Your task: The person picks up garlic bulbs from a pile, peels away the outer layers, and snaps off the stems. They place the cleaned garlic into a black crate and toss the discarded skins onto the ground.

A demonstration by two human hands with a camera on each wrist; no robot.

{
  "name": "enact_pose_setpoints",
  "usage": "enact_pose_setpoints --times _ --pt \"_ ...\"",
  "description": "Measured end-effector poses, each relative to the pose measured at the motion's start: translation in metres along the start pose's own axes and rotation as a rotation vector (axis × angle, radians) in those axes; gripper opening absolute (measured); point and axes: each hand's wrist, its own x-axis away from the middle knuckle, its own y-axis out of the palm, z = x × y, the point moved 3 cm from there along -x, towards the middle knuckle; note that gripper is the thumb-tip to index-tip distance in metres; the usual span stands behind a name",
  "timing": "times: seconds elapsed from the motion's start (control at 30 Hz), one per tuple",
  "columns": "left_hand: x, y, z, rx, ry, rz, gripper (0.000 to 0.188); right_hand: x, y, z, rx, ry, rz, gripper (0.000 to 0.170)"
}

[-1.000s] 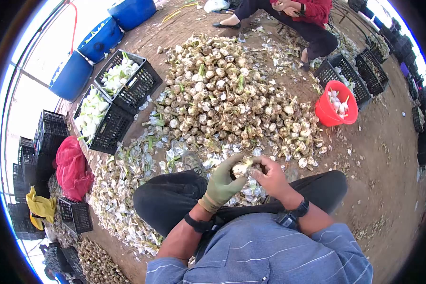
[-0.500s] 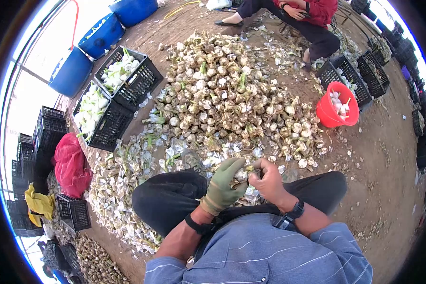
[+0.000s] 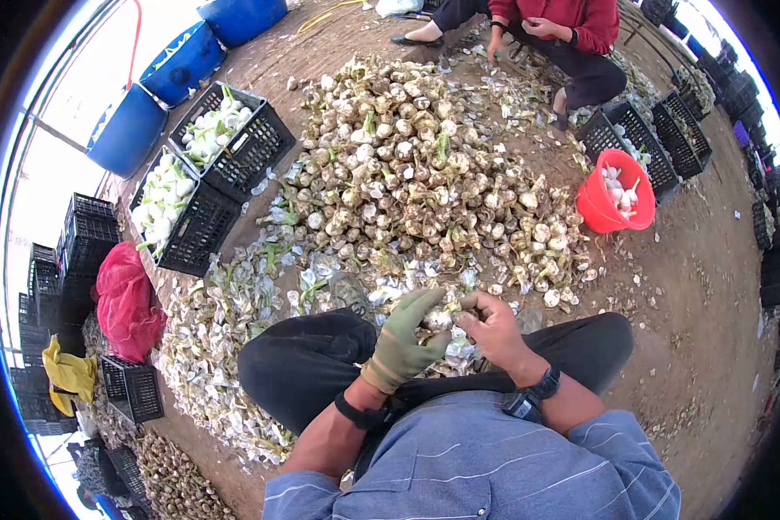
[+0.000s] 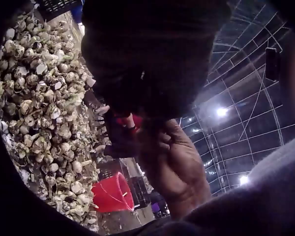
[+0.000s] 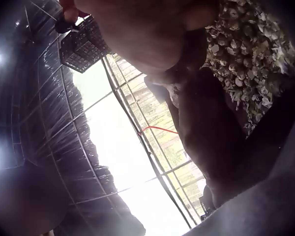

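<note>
In the head view my left hand [image 3: 405,344], in a green glove, curls round a whitish garlic bulb [image 3: 438,320] above my crossed legs. My bare right hand [image 3: 497,333] meets it from the other side, thumb and forefinger pinching at the bulb's edge. A large heap of unpeeled garlic bulbs [image 3: 407,173] lies just beyond both hands. In the left wrist view the bare right hand [image 4: 174,164] shows, while the dark gloved hand covers the bulb. The right wrist view is dark, with the bulb [image 5: 174,89] only partly visible between the hands.
Papery skins [image 3: 221,364] cover the ground at left. Black crates [image 3: 204,221] of cleaned white bulbs stand at upper left, near blue barrels [image 3: 130,134]. A red bucket [image 3: 594,206] with bulbs stands at right. Another person [image 3: 572,30] in red sits beyond the heap.
Both hands stay over the lap while the fingers shift about the bulb, showing more of its white side now. The person in red has lowered one arm toward the ground.
</note>
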Motion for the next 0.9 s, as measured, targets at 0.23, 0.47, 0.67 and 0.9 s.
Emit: enact_pose_setpoints --times 0.23,0.47,0.67,0.9 --pt "0.008 0.001 -0.009 0.436 -0.308 -0.094 0.060 0.000 0.006 -0.003 0.011 0.055 0.006 0.015" --pt "0.013 -0.004 -0.012 0.873 -0.562 -0.255 0.058 -0.005 -0.010 -0.005 0.119 0.021 -0.034 0.022" --pt "0.015 0.003 -0.025 0.923 -0.557 -0.256 0.066 -0.005 0.003 -0.020 0.262 -0.258 -0.128 0.024" --pt "0.013 -0.006 -0.023 0.989 -0.655 -0.068 0.066 -0.006 0.012 -0.022 0.140 -0.351 -0.042 0.018"
